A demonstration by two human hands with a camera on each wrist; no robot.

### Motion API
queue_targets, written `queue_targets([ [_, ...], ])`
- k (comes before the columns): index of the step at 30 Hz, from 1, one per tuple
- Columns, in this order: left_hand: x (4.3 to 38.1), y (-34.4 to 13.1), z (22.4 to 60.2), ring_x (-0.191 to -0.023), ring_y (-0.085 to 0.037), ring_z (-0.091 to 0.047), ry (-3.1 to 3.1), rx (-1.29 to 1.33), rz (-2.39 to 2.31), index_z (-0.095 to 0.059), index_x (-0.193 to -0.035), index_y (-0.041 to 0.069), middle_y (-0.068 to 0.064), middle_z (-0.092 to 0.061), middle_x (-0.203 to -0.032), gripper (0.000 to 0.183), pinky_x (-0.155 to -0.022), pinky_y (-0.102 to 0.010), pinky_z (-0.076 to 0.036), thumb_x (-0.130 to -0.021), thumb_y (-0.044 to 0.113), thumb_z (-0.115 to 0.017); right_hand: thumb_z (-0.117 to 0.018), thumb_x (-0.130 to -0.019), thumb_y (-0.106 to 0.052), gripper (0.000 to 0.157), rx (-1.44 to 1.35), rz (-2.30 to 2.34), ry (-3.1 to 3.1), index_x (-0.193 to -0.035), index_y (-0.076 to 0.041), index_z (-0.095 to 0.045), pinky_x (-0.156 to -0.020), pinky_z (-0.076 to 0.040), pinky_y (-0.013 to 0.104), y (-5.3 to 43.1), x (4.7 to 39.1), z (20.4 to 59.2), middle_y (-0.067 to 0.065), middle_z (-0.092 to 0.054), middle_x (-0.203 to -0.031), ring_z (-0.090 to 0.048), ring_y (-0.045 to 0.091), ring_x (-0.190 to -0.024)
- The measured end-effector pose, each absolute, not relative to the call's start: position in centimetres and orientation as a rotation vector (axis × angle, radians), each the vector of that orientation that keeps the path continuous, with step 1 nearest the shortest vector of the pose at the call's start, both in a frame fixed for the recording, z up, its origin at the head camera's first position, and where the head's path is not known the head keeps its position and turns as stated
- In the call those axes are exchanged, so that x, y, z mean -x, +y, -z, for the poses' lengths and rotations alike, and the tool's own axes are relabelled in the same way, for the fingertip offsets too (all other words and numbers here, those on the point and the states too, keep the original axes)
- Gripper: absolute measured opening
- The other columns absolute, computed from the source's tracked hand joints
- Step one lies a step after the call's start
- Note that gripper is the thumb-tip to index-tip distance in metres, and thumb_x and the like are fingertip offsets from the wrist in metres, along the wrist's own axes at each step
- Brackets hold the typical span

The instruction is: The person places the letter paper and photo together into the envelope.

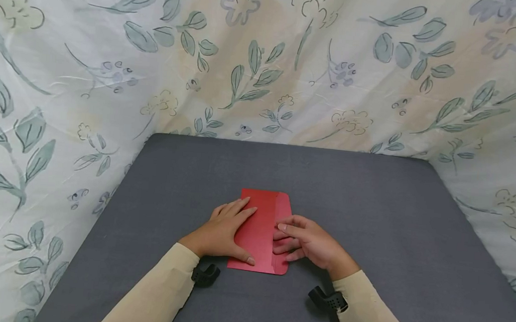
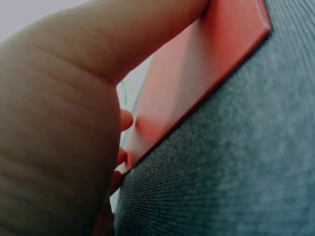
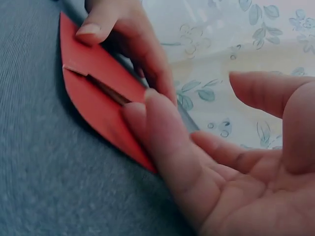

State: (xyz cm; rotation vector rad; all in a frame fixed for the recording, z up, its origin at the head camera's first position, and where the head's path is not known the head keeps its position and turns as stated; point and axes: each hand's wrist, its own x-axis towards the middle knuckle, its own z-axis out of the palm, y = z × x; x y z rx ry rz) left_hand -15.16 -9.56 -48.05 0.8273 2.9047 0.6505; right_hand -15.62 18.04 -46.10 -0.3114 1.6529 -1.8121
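Note:
A red paper envelope (image 1: 259, 231) lies on the dark grey table with its flap (image 1: 284, 207) folded out to the right. Spread across its left part, my left hand (image 1: 228, 229) rests with the thumb near the front edge and the other fingers toward the back. My right hand (image 1: 310, 242) is palm up at the flap side. In the right wrist view its fingers (image 3: 170, 132) reach to the envelope's mouth (image 3: 110, 92), which gapes slightly, while the thumb (image 3: 266, 93) stands apart. Some fingertips are hidden at the mouth. I cannot see inside the envelope.
The grey cloth-covered table (image 1: 372, 204) extends around the envelope. Behind it and at both sides hangs a floral curtain (image 1: 254, 81). Black bands with camera mounts are on the left wrist (image 1: 205, 275) and right wrist (image 1: 328, 299).

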Motion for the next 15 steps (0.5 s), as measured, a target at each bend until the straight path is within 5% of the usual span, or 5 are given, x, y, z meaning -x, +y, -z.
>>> queue_targets([
  [15,15.44,-10.15,48.15,-0.141,-0.021,-0.008,2.978,-0.744,-0.562,-0.023,-0.154,0.023,0.0,-0.009,-0.159,0.124,-0.106,-0.054,-0.009,-0.055,0.089,-0.058,-0.064,-0.093,-0.034,0.042,0.366,1.989,2.396,-0.12,-0.002,-0.058,-0.076,-0.051,0.044,18.62,16.64,47.21,0.013,-0.065,-0.104,-0.064,0.028,-0.092],
])
